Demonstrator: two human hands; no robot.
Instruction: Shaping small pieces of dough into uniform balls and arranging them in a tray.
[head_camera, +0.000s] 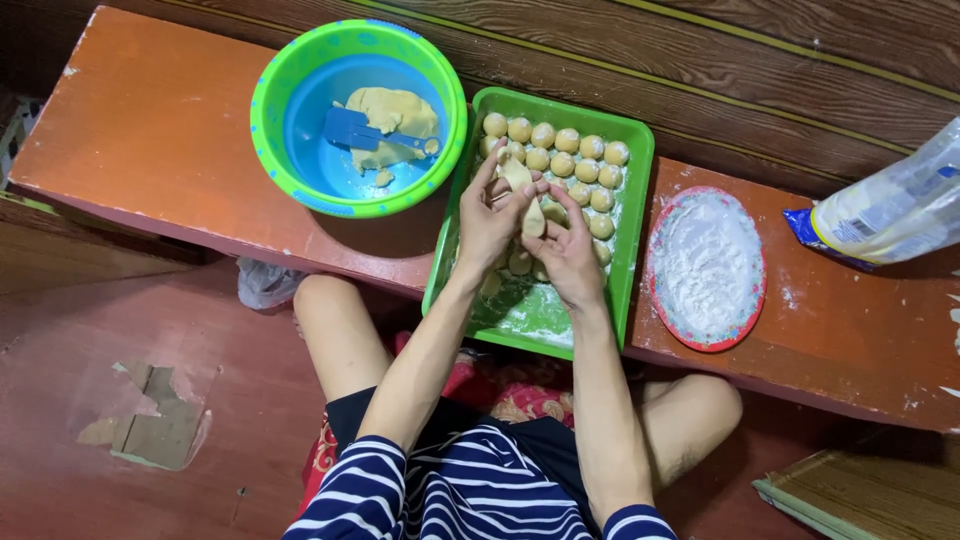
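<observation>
Left hand (487, 222) and right hand (567, 252) pinching pale yellow dough strip (523, 190), elongated, smooth, held above green tray (634, 200). Dough balls (565, 160) in rows inside tray. Floured plate (706, 268) right of tray; blue-green bowl (300, 75) left, both on tabletop (150, 120).

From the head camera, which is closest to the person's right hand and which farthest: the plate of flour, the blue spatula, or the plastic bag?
From the right hand:
1. Plate of flour, just to its right on the bench.
2. Blue spatula, up and left, inside the green bowl.
3. Plastic bag, far right at the picture's edge.
</observation>
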